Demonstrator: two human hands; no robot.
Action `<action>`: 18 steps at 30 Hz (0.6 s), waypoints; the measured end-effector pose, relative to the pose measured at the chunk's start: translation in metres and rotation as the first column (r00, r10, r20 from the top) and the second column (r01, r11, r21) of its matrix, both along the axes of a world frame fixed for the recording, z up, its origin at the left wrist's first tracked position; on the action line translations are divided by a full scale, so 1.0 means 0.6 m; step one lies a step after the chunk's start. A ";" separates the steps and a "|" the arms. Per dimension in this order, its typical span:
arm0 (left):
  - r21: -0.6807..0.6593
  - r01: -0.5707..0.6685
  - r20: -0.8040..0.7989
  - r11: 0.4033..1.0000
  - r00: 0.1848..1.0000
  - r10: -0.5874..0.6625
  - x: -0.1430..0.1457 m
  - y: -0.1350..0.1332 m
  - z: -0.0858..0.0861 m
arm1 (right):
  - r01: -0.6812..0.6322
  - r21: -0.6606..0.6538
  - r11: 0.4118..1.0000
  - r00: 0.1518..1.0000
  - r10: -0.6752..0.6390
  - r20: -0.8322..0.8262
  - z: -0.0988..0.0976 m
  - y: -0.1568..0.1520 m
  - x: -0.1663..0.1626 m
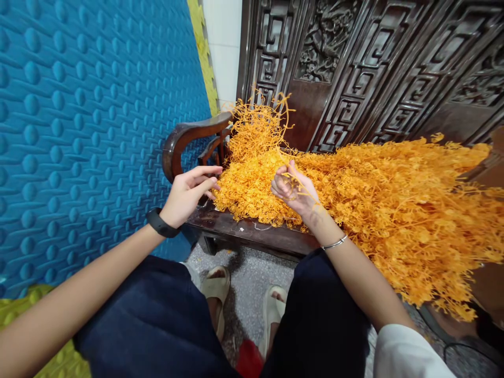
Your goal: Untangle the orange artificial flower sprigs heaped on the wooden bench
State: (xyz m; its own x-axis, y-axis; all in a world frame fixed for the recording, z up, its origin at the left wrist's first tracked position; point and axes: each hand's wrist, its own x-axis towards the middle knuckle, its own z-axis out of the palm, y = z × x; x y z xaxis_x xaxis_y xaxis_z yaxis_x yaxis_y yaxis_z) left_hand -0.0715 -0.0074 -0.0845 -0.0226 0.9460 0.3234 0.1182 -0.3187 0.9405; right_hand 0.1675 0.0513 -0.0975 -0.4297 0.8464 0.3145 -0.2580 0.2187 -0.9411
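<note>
A big heap of orange plastic sprigs covers the seat of a dark carved wooden bench. My left hand, with a black band on the wrist, reaches toward the left edge of the heap; its fingers are stretched out and slightly curled, touching the sprigs and holding nothing. My right hand, with a thin silver bracelet, rests on the heap, and its fingers are pinched together on a thin orange sprig.
A blue embossed foam wall mat stands at the left, with a yellow mat below it. The bench's curved armrest lies beside my left hand. My knees and sandalled feet are over a grey speckled floor.
</note>
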 end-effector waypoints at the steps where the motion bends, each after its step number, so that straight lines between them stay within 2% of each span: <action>1: 0.012 -0.002 -0.014 1.000 1.000 0.002 0.000 -0.001 0.000 | -0.003 0.001 1.000 1.000 0.003 -0.010 0.004 -0.001 0.004; 4: 0.084 0.022 -0.165 0.996 0.986 -0.008 0.005 -0.008 0.001 | 0.063 0.018 0.998 0.998 -0.063 0.002 0.026 -0.002 0.023; 6: 0.114 0.166 -0.403 0.979 0.909 -0.107 0.015 -0.019 0.001 | 0.162 0.046 0.986 0.987 -0.162 0.011 0.046 0.003 0.037; 7: 0.098 0.278 -0.542 0.956 0.820 -0.183 0.023 -0.026 0.001 | 0.215 0.063 0.975 0.976 -0.216 0.004 0.056 0.008 0.042; 9: -0.025 0.519 -0.768 0.854 0.537 -0.349 0.042 -0.041 -0.001 | 0.316 0.091 0.944 0.949 -0.316 -0.009 0.076 0.027 0.047; 10: -0.070 0.577 -0.838 0.814 0.408 -0.361 0.052 -0.049 -0.003 | 0.363 0.102 0.926 0.931 -0.364 -0.010 0.084 0.040 0.047; 12: -0.109 0.641 -0.929 0.760 0.207 -0.307 0.074 -0.063 -0.009 | 0.442 0.128 0.888 0.894 -0.447 0.011 0.102 0.075 0.041; 13: -0.113 0.668 -0.955 0.736 0.131 -0.266 0.084 -0.067 -0.012 | 0.470 0.149 0.870 0.877 -0.479 0.028 0.111 0.096 0.037; 15: -0.086 0.727 -0.980 0.681 0.061 -0.188 0.101 -0.073 -0.017 | 0.490 0.208 0.847 0.855 -0.514 0.078 0.131 0.143 0.027; 18: 0.009 0.773 -0.990 0.635 0.097 -0.104 0.123 -0.069 -0.027 | 0.435 0.304 0.848 0.837 -0.505 0.209 0.167 0.227 0.010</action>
State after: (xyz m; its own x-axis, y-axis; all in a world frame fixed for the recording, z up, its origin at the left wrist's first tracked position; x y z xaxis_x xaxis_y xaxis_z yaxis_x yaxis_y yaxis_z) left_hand 0.0024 -0.0486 -0.1010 0.9316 0.3554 0.0769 0.3555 -0.9346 0.0132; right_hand 0.1737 0.1872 0.0025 -0.0956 0.8830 0.4595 0.1904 0.4693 -0.8623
